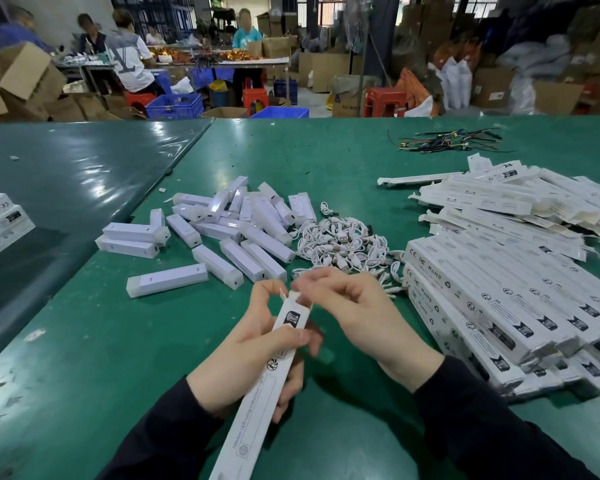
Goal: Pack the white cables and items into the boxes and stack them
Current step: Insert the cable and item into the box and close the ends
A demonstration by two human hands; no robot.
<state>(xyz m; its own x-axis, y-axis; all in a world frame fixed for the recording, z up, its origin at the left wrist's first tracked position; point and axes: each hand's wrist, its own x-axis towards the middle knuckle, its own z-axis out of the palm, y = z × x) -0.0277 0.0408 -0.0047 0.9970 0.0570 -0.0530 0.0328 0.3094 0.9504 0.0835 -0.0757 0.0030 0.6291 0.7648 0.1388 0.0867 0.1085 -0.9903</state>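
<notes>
My left hand [257, 355] grips a long white printed box [260, 386] that slants up from the bottom of the view. At its open top end my right hand [354, 313] pinches the end flap, and something small and white shows between those fingertips. Beyond my hands a tangle of white cables [343, 244] lies on the green table [153, 358]. Left of the cables is a loose heap of white bar-shaped items [236, 226]. On the right, closed boxes [506, 306] lie side by side in a low stack.
Flat, unfilled boxes [520, 199] are piled at the far right, with a bundle of dark coloured wires [447, 142] behind them. More packed boxes [0, 220] sit at the left edge. People work at tables among cardboard cartons and blue crates in the background.
</notes>
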